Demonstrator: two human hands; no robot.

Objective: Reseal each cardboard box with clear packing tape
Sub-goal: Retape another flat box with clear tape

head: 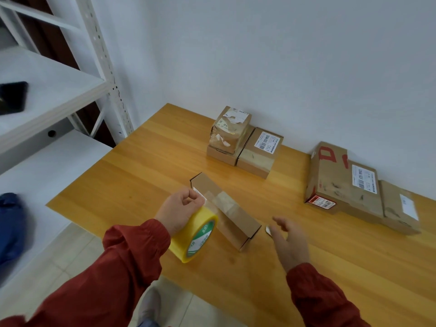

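Tape roll (195,234) — yellowish, green-labelled — sat gripped in the left hand (180,208) at lower centre, its clear strip reaching onto the small cardboard box (240,218) lying on the desk (141,180). Right hand (289,241) hovered just right of the box, fingers loose, holding nothing.

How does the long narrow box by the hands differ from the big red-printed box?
The long narrow cardboard box is slim; the big red-printed cardboard box is broader. The narrow box bears a clear tape strip, the big box a barcode label. Both are brown.
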